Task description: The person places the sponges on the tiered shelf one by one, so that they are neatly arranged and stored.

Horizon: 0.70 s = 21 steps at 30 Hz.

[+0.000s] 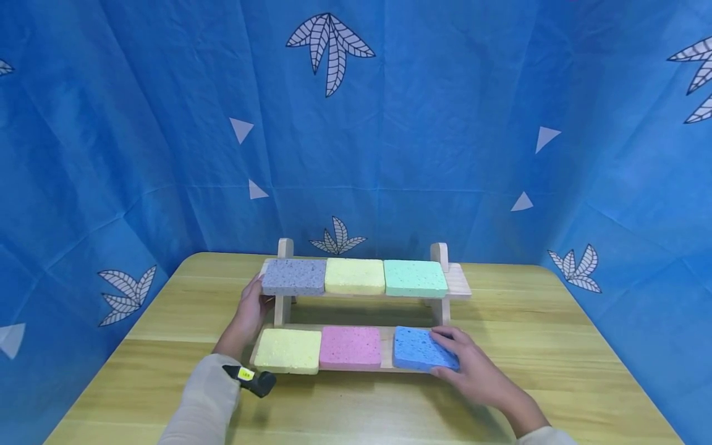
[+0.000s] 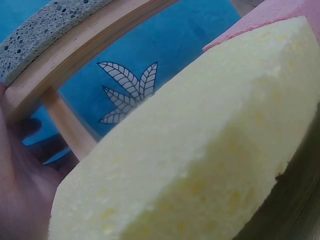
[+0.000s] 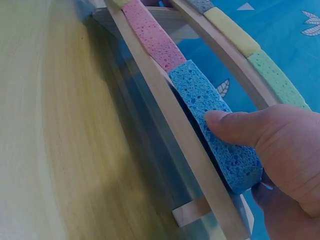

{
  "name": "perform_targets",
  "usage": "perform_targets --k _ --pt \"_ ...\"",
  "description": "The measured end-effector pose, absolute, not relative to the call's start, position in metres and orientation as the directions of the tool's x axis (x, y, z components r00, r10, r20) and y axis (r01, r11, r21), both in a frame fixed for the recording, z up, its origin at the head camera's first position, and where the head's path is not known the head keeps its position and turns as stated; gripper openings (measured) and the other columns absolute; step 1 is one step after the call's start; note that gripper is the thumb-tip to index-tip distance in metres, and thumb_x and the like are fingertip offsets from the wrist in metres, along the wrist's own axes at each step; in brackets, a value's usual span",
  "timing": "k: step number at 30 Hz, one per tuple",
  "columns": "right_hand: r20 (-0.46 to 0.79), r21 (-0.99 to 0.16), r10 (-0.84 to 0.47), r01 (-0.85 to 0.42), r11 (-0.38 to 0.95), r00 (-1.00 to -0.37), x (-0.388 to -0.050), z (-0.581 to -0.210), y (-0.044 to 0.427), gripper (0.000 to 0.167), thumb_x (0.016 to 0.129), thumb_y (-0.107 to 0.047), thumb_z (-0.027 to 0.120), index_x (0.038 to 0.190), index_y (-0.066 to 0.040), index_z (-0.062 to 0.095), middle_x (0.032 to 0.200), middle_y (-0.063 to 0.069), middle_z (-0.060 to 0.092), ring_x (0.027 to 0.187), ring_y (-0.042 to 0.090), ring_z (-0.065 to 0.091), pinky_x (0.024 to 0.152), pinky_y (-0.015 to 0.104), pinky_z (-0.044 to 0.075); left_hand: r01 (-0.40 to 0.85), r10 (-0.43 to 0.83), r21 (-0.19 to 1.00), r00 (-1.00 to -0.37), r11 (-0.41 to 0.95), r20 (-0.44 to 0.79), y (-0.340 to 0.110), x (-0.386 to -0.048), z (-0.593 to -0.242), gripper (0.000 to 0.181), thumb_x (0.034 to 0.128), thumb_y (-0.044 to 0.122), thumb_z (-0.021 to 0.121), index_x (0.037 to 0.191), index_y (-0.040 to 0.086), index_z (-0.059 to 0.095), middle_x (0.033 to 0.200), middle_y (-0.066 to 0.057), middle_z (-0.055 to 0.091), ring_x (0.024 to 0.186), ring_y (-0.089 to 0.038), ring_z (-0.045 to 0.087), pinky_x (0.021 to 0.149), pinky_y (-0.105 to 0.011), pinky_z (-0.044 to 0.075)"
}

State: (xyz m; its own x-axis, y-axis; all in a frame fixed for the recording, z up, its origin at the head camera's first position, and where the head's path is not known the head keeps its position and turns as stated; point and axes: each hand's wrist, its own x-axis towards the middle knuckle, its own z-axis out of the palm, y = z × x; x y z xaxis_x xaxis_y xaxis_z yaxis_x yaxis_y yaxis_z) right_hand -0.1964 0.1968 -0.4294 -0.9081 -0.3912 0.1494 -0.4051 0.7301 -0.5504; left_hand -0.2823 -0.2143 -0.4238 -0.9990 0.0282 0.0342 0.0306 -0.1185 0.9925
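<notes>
A two-tier wooden rack (image 1: 459, 282) stands on the table. My left hand (image 1: 251, 313) holds the left end of its upper shelf, with fingers (image 2: 47, 148) reaching under the board in the left wrist view. On the lower shelf, my right hand (image 1: 473, 371) pinches the right end of a blue sponge (image 1: 421, 348), its thumb on the near side. A dark gap shows between that sponge and the board in the right wrist view. Left of it lie a pink sponge (image 1: 350, 347) and a pale yellow sponge (image 1: 288, 351).
The upper shelf bears a grey-purple sponge (image 1: 293, 276), another yellow sponge (image 1: 355, 275) and a mint green sponge (image 1: 415, 278) side by side. Blue patterned cloth (image 1: 411, 123) hangs behind and beside the wooden table (image 1: 556, 346). A black strap end (image 1: 253, 381) sticks out from the left wrist.
</notes>
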Motion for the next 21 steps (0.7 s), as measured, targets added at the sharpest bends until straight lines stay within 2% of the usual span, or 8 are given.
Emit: perform_targets --k 4,7,12,15,17,21 --pt "0.123 -0.547 -0.415 -0.411 0.729 -0.901 -0.201 -0.425 0.193 0.06 0.084 -0.02 0.07 0.136 -0.001 0.047 0.141 0.016 0.041 0.131 0.04 0.037 0.103 0.057 0.034 0.038 0.027 0.991 -0.999 -0.131 0.042 -0.218 -0.281 -0.425 0.047 0.1041 0.029 0.021 0.145 0.007 0.031 0.116 0.012 0.052 0.112 -0.003 0.05 0.11 -0.038 0.03" --pt "0.103 -0.548 -0.432 -0.414 0.727 -0.896 -0.203 -0.423 0.19 0.06 0.084 -0.02 0.069 0.136 -0.001 0.047 0.142 0.015 0.041 0.131 0.039 0.036 0.103 0.056 0.034 0.055 0.014 0.99 -0.998 -0.128 0.057 -0.221 -0.279 -0.427 0.049 0.1039 0.031 0.022 0.145 0.007 0.031 0.116 0.012 0.052 0.111 -0.002 0.051 0.109 -0.039 0.03" --pt "0.069 -0.555 -0.46 -0.418 0.719 -0.885 -0.206 -0.422 0.186 0.061 0.085 -0.02 0.069 0.138 -0.002 0.045 0.143 0.014 0.04 0.132 0.038 0.036 0.104 0.055 0.034 0.086 -0.009 0.989 -0.996 -0.118 0.086 -0.221 -0.277 -0.431 0.046 0.1036 0.03 0.024 0.14 0.006 0.038 0.114 0.006 0.056 0.105 -0.005 0.056 0.098 -0.028 0.042" --pt "0.07 -0.55 -0.472 -0.429 0.717 -0.879 -0.207 -0.421 0.183 0.061 0.085 -0.021 0.069 0.138 -0.003 0.046 0.143 0.013 0.04 0.131 0.037 0.037 0.104 0.055 0.034 0.088 -0.008 0.989 -0.996 -0.121 0.087 -0.219 -0.278 -0.43 0.045 0.1035 0.028 0.024 0.138 0.005 0.04 0.114 0.004 0.056 0.105 -0.006 0.056 0.092 -0.023 0.044" --pt "0.07 -0.544 -0.476 -0.434 0.719 -0.877 -0.208 -0.419 0.182 0.061 0.085 -0.021 0.07 0.138 -0.003 0.046 0.143 0.013 0.04 0.131 0.037 0.037 0.103 0.055 0.034 0.073 -0.006 0.99 -0.997 -0.122 0.072 -0.217 -0.278 -0.428 0.045 0.1036 0.028 0.023 0.139 0.005 0.039 0.115 0.002 0.055 0.105 -0.007 0.056 0.093 -0.024 0.044" --pt "0.06 -0.535 -0.472 -0.427 0.729 -0.88 -0.209 -0.417 0.18 0.06 0.084 -0.021 0.07 0.137 -0.004 0.047 0.143 0.013 0.04 0.13 0.038 0.038 0.103 0.055 0.035 0.048 0.002 0.991 -0.999 -0.129 0.049 -0.214 -0.28 -0.423 0.046 0.1043 0.027 0.021 0.142 0.005 0.035 0.127 -0.01 0.049 0.111 -0.012 0.053 0.104 -0.034 0.039"
